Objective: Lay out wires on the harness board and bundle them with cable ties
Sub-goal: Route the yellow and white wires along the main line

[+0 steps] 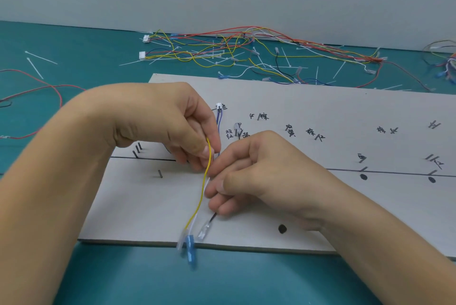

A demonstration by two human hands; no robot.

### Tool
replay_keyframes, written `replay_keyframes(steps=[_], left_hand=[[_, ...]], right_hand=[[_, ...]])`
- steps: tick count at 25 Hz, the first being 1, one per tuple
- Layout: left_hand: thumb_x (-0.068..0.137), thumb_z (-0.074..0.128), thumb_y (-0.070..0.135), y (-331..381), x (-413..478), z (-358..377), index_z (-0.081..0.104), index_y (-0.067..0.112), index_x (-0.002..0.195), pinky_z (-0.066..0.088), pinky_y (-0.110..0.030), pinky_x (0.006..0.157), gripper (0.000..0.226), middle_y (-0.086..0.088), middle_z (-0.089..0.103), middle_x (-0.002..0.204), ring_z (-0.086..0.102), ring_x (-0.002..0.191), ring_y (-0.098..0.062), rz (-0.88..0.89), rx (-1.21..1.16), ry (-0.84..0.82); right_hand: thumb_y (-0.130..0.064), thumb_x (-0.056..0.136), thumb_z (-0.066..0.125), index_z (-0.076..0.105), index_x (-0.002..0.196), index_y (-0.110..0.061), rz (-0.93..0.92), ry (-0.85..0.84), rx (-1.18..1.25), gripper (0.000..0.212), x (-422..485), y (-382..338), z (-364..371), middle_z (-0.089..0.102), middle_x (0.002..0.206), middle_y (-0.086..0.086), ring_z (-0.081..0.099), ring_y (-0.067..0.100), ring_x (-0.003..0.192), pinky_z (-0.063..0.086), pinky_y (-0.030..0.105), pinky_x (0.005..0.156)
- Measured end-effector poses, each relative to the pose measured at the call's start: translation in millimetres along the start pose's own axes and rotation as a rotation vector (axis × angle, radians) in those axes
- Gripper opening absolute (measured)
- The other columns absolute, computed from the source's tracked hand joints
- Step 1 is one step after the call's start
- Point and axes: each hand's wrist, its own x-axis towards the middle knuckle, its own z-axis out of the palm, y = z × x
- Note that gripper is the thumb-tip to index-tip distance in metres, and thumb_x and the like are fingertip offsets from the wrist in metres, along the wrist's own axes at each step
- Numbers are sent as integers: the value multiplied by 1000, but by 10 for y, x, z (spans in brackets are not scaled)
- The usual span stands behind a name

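Pinching the yellow wire (208, 156) between thumb and forefinger, the left hand (158, 127) holds it just above the harness board (320, 107). The right hand (259, 174) has its grip curled round the black wire (213, 216) beside it, terminals (190, 243) trailing over the near edge. Drawing the strands parallel and snug against the pegs (137, 150) should ease tying. Hand-inked Chinese colour marks (264, 116) include 棕; no brand shows.

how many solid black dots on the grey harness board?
3 dots: two under the drawn line at right, one near the front edge by the right hand. Hands may hide others.
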Motion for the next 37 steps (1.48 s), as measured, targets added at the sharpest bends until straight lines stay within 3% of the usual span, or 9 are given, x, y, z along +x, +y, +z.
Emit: replay_keyframes(steps=[7,12,18,23,27,30,32,34,37], left_hand=[[84,75,-6,30,4,74,67,0,95,61,-28,56,15,-19,78,79,77,66,-29,-94,-47,74],[81,81,1,43,-25,57,81,15,81,60,-26,56,15,-15,78,73,78,65,-26,-94,48,118],[80,79,5,79,5,139,81,11,81,58,-21,53,6,-10,77,68,77,64,-18,-125,161,148],[78,80,13,125,-33,151,80,16,78,61,-25,59,3,-3,77,67,76,62,-13,-138,243,149],[70,79,22,196,-88,207,77,23,80,57,-23,51,10,5,77,66,73,58,-6,-150,364,159],[69,80,22,227,-114,237,73,27,85,59,-32,59,18,8,76,68,72,57,-6,-150,445,160],[72,82,20,207,-182,254,59,40,97,61,-36,61,39,11,76,71,71,55,-7,-121,428,195],[72,86,22,141,-327,276,43,50,93,62,-45,64,56,15,76,73,70,53,-8,-98,344,291],[49,86,56,8,-611,408,50,57,86,58,-37,64,52,31,69,67,62,49,6,-172,413,398]], right_hand=[[9,92,57,68,92,6,-10,-13,49,11,19,13,14,76,82,22,78,32,76,64,33,66],[-3,96,63,68,89,5,-26,16,-7,12,14,22,59,75,77,19,76,29,67,64,34,62],[-20,103,56,68,97,9,-15,6,78,32,0,31,114,75,86,24,76,32,69,64,41,67],[-25,104,50,65,97,15,2,-18,211,44,12,25,135,71,85,33,73,38,65,63,41,60],[-6,98,60,66,92,14,-30,-18,130,22,16,56,130,74,85,28,74,32,67,63,37,62],[6,94,60,65,91,15,-48,-4,109,11,16,96,145,74,86,27,73,29,66,64,35,61],[6,94,58,64,93,16,-56,1,122,12,18,110,150,75,85,26,73,29,65,63,36,61],[3,96,58,64,94,16,-55,7,137,14,34,114,145,75,82,24,73,29,65,64,37,62],[3,98,54,67,95,9,-31,3,133,15,49,118,125,75,80,20,74,30,67,65,39,66]])
